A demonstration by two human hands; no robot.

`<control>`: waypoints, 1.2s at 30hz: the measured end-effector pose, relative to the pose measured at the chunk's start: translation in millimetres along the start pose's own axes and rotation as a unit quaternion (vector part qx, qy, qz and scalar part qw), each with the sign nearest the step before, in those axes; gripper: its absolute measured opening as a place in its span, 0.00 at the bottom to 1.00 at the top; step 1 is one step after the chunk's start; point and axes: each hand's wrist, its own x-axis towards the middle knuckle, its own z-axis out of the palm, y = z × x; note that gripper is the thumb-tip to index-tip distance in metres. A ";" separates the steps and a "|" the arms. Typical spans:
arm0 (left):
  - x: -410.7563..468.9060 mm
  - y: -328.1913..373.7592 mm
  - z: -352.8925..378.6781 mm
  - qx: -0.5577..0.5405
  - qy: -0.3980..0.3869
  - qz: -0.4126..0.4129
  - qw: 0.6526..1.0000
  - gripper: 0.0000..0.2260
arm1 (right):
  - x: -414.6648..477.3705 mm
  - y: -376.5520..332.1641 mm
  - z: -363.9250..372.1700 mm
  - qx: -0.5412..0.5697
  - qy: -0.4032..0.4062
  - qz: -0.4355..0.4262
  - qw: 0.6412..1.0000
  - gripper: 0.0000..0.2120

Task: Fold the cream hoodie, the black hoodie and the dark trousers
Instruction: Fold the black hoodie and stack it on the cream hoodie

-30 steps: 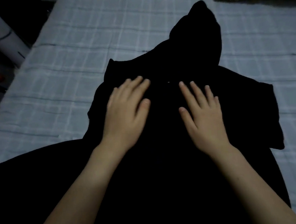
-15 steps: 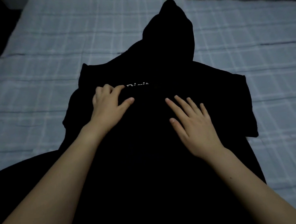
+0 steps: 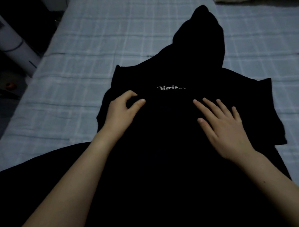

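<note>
L hand (image 3: 122,111) pinches black hoodie (image 3: 203,56) edge | R hand (image 3: 224,127) flat, fingers straight on it | tip: press w/ R, pull fold level

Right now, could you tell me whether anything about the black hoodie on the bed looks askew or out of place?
Nothing is damaged or spilled. The black hoodie is slightly uneven: a folded flap juts out on the right, and a fold hides the lower half of the white lettering beside the left hand.
</note>
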 end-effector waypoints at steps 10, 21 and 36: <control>-39.3 -24.1 5.9 -0.153 0.042 -0.061 0.985 0.20 | 1.8 -3.4 20.9 0.010 -0.006 0.014 1.000 0.29; -36.7 -51.1 -46.2 0.154 -0.025 -0.110 0.982 0.17 | 14.6 3.1 -5.8 -0.047 -0.020 0.013 0.999 0.28; 8.3 29.9 85.5 0.323 -0.110 0.136 0.930 0.25 | 44.2 54.3 18.5 0.017 -0.077 0.081 0.994 0.26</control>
